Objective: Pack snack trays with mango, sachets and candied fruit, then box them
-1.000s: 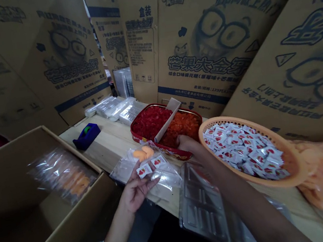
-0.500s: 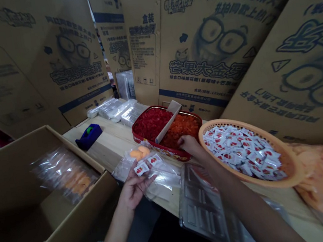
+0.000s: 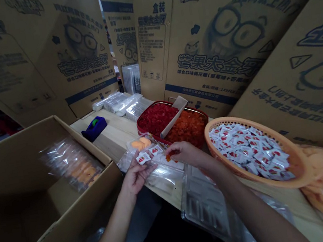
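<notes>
1. Left hand (image 3: 135, 177) loosely clamped on a clear packet (image 3: 157, 170), thumb by two sachets (image 3: 143, 158).
2. Right hand (image 3: 186, 153) pinched together on orange bits (image 3: 169, 157), just beside the packet.
3. Around, on the worktop (image 3: 112, 139): red tin (image 3: 142, 128) of diced fruit, orange basket (image 3: 232, 163) of sachets. Blister tray (image 3: 203, 200) lies under the right forearm.
4. Right hand out of the tin since the earlier frame.

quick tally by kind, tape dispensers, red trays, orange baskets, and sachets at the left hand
tape dispenser: 1
red tray: 1
orange basket: 1
sachets at the left hand: 2
total: 5
</notes>
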A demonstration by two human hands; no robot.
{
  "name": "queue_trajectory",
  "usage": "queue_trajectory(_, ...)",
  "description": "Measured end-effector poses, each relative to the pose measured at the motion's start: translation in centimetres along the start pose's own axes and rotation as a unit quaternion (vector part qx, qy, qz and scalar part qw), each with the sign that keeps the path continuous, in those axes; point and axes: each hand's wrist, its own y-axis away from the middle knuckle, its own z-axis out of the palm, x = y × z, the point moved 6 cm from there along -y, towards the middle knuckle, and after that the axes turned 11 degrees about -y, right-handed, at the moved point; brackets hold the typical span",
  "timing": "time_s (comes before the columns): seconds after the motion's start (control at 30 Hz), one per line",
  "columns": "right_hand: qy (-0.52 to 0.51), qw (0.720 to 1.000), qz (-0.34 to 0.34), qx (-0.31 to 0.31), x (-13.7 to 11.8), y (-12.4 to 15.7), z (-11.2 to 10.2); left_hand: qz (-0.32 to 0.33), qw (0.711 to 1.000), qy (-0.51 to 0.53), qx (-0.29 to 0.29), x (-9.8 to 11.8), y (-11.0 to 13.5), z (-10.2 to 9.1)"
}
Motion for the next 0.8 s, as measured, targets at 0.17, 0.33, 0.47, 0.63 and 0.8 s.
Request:
queue_trajectory(0.17, 0.021, 0.999, -0.009, 0.030, 0.1, -0.2, -0.9, 0.005, 1.000, -0.005, -0.007, 0.1, -0.1, -0.1)
queue_trajectory(0.33, -0.029, 0.997, 0.019, 0.074, 0.0, -0.2, -1.3, 0.005, 1.000, 0.004, -0.007, 0.0, -0.1, 0.0)
queue_trajectory(0.47, -0.109, 0.992, 0.012, 0.057, -0.8, -0.2, 1.0, -0.002, 1.000, 0.010, 0.003, -0.2, -0.2, 0.3)
queue_trajectory(0.63, -0.125, 0.992, -0.004, 0.013, -1.1, -0.7, 5.2, -0.015, 1.000, 0.013, 0.020, -0.6, -0.4, 0.1)
queue_trajectory(0.8, -0.136, 0.990, 0.013, 0.025, -0.2, -0.9, 6.2, -0.010, 1.000, 0.011, 0.022, -0.6, -0.5, -0.3)
